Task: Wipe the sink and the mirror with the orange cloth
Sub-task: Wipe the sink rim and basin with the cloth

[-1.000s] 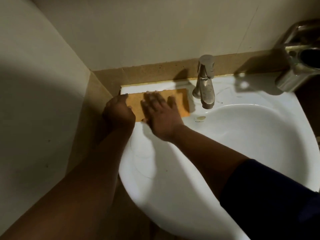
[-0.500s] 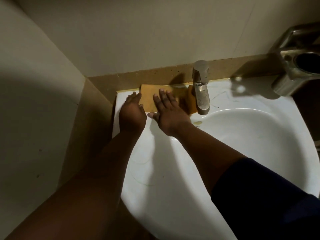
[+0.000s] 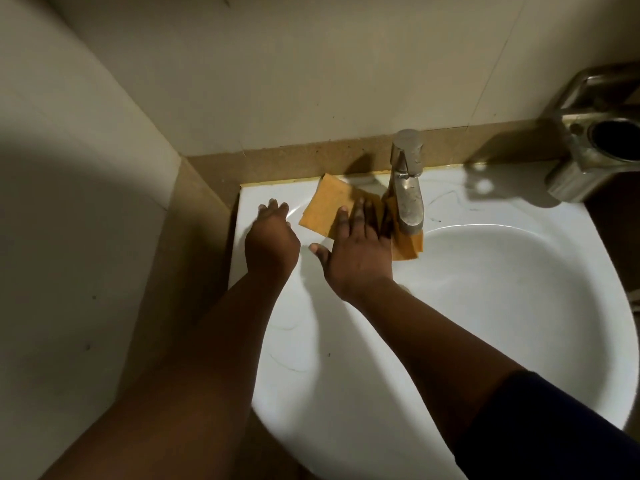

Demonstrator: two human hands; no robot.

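Right hand [image 3: 360, 254] presses flat, fingers spread, on the orange cloth [image 3: 325, 206] beside the tap [image 3: 408, 192]; left hand [image 3: 272, 242] rests open on the sink [image 3: 346, 375] rim. Keep even pressure around the tap base.

Your orange cloth [image 3: 325, 207] lay flat and skewed on the back ledge of the white sink [image 3: 346, 393], one corner tucked beneath the tap and hanging over the basin's edge. The round basin looked bare and glossy.

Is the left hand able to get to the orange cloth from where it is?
Probably yes. The left hand rests open on the white ceramic sink rim just beside the flat orange cloth, with only bare rim between them. The right hand presses the cloth's other side.
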